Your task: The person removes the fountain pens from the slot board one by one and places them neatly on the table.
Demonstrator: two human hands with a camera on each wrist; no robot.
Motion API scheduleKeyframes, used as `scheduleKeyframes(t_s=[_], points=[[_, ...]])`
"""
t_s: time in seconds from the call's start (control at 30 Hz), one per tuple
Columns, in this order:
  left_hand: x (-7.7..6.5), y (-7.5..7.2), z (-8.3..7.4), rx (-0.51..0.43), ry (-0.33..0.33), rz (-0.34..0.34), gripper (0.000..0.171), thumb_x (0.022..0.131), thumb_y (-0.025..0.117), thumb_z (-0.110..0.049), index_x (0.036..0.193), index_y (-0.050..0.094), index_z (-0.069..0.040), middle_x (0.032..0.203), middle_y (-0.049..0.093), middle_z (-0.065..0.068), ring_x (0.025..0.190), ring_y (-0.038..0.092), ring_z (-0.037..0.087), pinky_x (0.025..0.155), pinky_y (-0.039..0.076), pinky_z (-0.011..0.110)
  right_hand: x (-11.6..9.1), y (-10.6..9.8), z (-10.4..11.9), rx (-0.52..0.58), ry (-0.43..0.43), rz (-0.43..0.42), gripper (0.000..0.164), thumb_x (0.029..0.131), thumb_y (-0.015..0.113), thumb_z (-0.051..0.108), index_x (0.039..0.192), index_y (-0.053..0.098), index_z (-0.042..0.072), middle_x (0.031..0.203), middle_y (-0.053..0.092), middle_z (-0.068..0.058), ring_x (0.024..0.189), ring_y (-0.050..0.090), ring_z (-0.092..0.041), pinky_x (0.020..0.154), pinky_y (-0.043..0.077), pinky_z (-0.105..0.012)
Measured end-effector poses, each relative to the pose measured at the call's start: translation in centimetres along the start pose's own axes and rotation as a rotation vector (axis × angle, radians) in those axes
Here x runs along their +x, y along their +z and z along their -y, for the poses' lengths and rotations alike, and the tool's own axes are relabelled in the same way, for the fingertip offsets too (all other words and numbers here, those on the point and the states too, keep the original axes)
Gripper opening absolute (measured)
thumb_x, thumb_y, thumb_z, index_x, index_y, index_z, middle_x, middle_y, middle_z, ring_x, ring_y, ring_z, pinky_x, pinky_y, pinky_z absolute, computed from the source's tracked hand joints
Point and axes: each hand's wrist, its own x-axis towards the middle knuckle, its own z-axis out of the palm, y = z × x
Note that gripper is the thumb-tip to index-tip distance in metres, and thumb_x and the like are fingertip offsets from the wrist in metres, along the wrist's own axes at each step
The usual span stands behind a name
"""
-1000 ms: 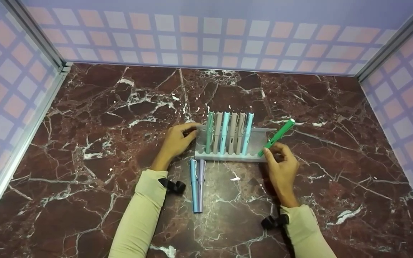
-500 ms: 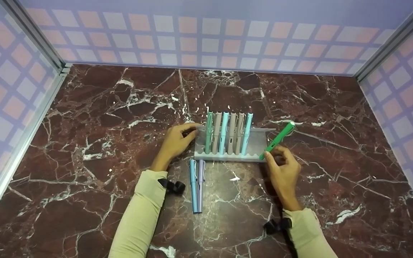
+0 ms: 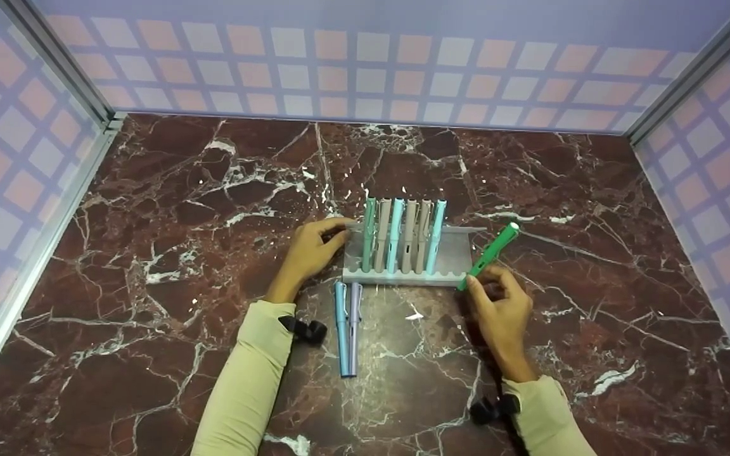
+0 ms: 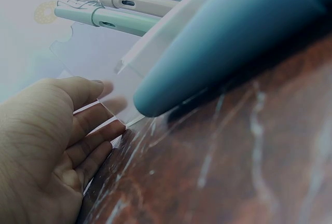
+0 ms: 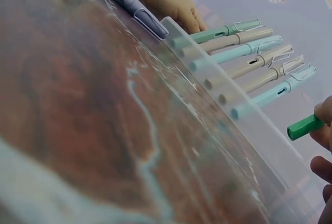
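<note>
A clear acrylic pen stand (image 3: 454, 253) holds several pens side by side: a dull green pen (image 3: 369, 240), brown-grey pens (image 3: 409, 247) and light blue pens (image 3: 436, 237). My left hand (image 3: 313, 248) grips the stand's left side; through the clear plastic in the left wrist view, some fingertips (image 4: 118, 103) show behind its edge. With thumb and fingers, my right hand (image 3: 503, 307) pinches a bright green pen (image 3: 495, 248) near its lower end. That pen leans up to the right, its lower tip right by the stand's front right corner.
Below the stand's front left corner, a blue pen (image 3: 343, 335) and a purple pen (image 3: 355, 332) lie side by side on the dark red marbled table (image 3: 213, 392). Checkered panels (image 3: 371, 76) wall the table at the back and both sides.
My right hand has moved slightly toward me and lowered the green pen, its tip passing from over the stand's front ledge to its front right corner. The left hand stays in place.
</note>
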Motion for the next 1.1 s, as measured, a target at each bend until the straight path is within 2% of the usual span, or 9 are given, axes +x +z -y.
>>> scheduleKeyframes(t_s=[0.17, 0.33, 0.53, 0.73, 0.93, 1.1], points=[[0.0, 0.0, 0.0, -0.003, 0.017, 0.0, 0.024, 0.097, 0.066, -0.018, 0.119, 0.075, -0.017, 0.12, 0.073, 0.004, 0.111, 0.067, 0.025, 0.102, 0.048, 0.044, -0.4, -0.1, 0.3, -0.019, 0.014, 0.01, 0.01, 0.083, 0.075, -0.008, 0.091, 0.068, -0.009, 0.078, 0.07, -0.018, 0.062, 0.063, -0.012, 0.055, 0.048, -0.017], [0.0, 0.0, 0.0, -0.004, 0.004, 0.0, 0.023, 0.096, 0.067, -0.019, 0.118, 0.075, -0.019, 0.121, 0.073, 0.003, 0.112, 0.067, 0.025, 0.103, 0.047, 0.044, -0.7, -0.3, 0.4, -0.015, 0.018, 0.019, 0.01, 0.082, 0.076, -0.008, 0.089, 0.068, -0.009, 0.078, 0.07, -0.019, 0.063, 0.062, -0.011, 0.058, 0.048, -0.015], [0.1, 0.1, 0.1, 0.006, 0.008, -0.006, 0.023, 0.096, 0.067, -0.021, 0.117, 0.076, -0.02, 0.119, 0.074, 0.003, 0.11, 0.068, 0.024, 0.101, 0.048, 0.043, -1.0, -0.4, 0.4, -0.005, -0.004, 0.044, 0.014, 0.081, 0.076, -0.01, 0.092, 0.068, -0.011, 0.08, 0.071, -0.02, 0.066, 0.063, -0.009, 0.061, 0.049, -0.014], [0.1, 0.1, 0.1, 0.015, -0.006, -0.003, 0.024, 0.096, 0.068, -0.022, 0.118, 0.075, -0.019, 0.121, 0.073, 0.003, 0.113, 0.067, 0.026, 0.103, 0.047, 0.044, -1.1, -0.3, 0.4, -0.017, 0.016, 0.056, 0.015, 0.081, 0.077, -0.009, 0.093, 0.068, -0.01, 0.082, 0.072, -0.019, 0.065, 0.062, -0.006, 0.061, 0.049, -0.014], [0.0, 0.0, 0.1, 0.008, -0.016, 0.011, 0.024, 0.096, 0.067, -0.023, 0.119, 0.074, -0.021, 0.12, 0.073, 0.004, 0.108, 0.067, 0.025, 0.099, 0.048, 0.046, -1.0, -0.2, 0.4, 0.007, 0.044, 0.071, 0.015, 0.082, 0.076, -0.009, 0.094, 0.068, -0.011, 0.083, 0.072, -0.02, 0.064, 0.063, -0.005, 0.059, 0.051, -0.015], [0.0, 0.0, 0.0, 0.002, 0.014, 0.004, 0.023, 0.097, 0.067, -0.022, 0.118, 0.075, -0.019, 0.118, 0.074, 0.002, 0.109, 0.068, 0.023, 0.1, 0.049, 0.042, -1.0, -0.3, 0.3, 0.034, 0.033, 0.09, 0.014, 0.083, 0.075, -0.01, 0.094, 0.067, -0.012, 0.082, 0.071, -0.021, 0.061, 0.064, -0.01, 0.055, 0.052, -0.017]])
